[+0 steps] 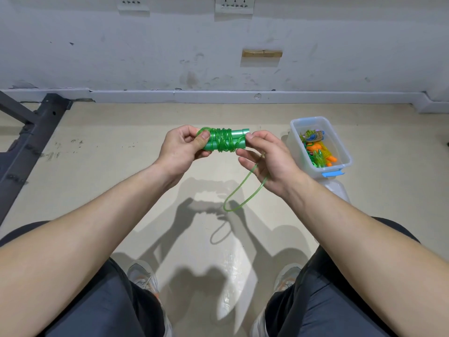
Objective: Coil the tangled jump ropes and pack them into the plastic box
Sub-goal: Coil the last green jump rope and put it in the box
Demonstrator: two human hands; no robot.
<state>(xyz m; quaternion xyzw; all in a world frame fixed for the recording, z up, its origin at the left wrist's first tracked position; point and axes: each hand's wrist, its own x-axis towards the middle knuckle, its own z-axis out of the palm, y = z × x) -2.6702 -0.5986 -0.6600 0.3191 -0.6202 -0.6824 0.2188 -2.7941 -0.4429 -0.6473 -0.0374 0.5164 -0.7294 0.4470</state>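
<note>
The left hand (181,152) held one end of the green jump rope (222,142). Its fingers (205,135) were curled round the handles, with the thumb pressed on top. The right hand (269,161) pinched the other end between the thumb and first finger, and its other fingers (245,161) were loosely spread. The rope was wound many times round the two handles, between the two sets of fingers. A loose loop (239,198) hung down below the right fingers, above the floor (121,178). The plastic box (309,119) stood open on the floor just past the right fingers. Orange and green ropes (318,149) lay inside it.
</note>
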